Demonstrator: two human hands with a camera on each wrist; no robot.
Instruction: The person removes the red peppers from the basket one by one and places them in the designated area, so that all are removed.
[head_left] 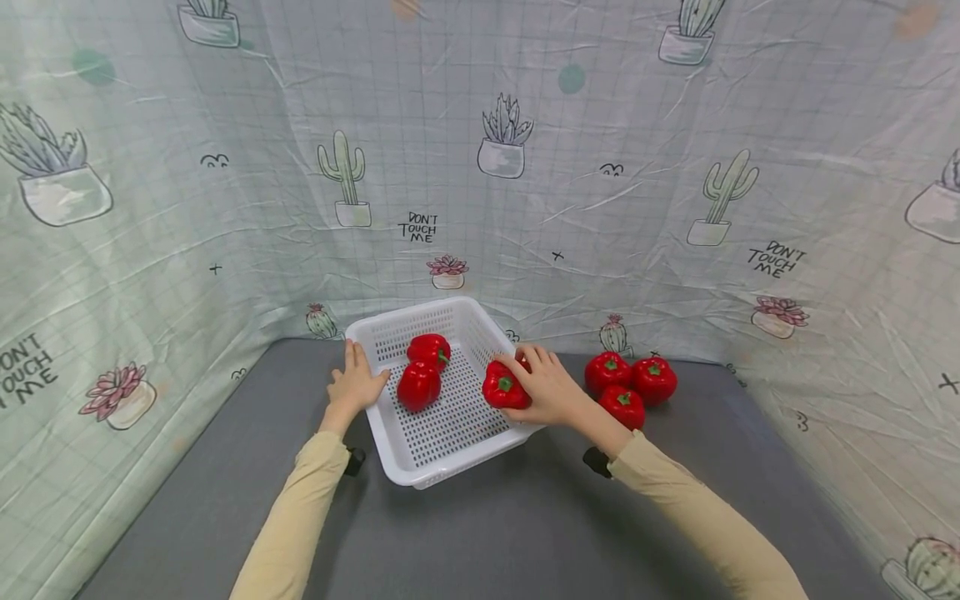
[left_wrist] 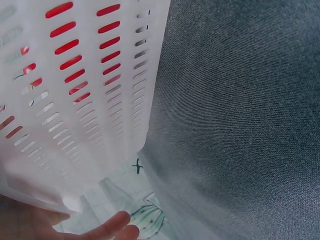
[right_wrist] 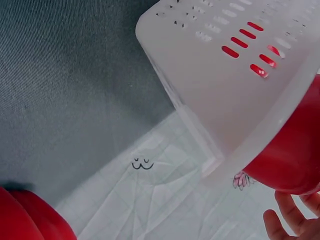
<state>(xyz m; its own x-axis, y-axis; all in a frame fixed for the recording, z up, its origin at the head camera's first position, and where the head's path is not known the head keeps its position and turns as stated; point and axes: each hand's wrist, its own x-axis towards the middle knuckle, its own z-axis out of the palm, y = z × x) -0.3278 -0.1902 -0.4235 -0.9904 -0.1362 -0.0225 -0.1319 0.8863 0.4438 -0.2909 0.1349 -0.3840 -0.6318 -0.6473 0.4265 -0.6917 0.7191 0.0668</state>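
Note:
My right hand (head_left: 551,385) grips a red bell pepper (head_left: 504,387) over the right side of a white perforated plastic basket (head_left: 457,457). In the right wrist view this bell pepper (right_wrist: 295,150) shows at the basket's rim, with fingertips beneath it. Two more red bell peppers, one behind (head_left: 427,350) and one in front (head_left: 417,387), lie inside the basket toward its left. On the basket's left rim rests my left hand (head_left: 356,387), thumb over the inner side. Its fingers (left_wrist: 107,227) look fairly straight in the left wrist view.
Three red bell peppers, at left (head_left: 606,372), right (head_left: 654,381) and front (head_left: 622,407), cluster on the grey tabletop (head_left: 480,542) right of the basket. A cactus-print cloth (head_left: 465,192) hangs behind and along both sides.

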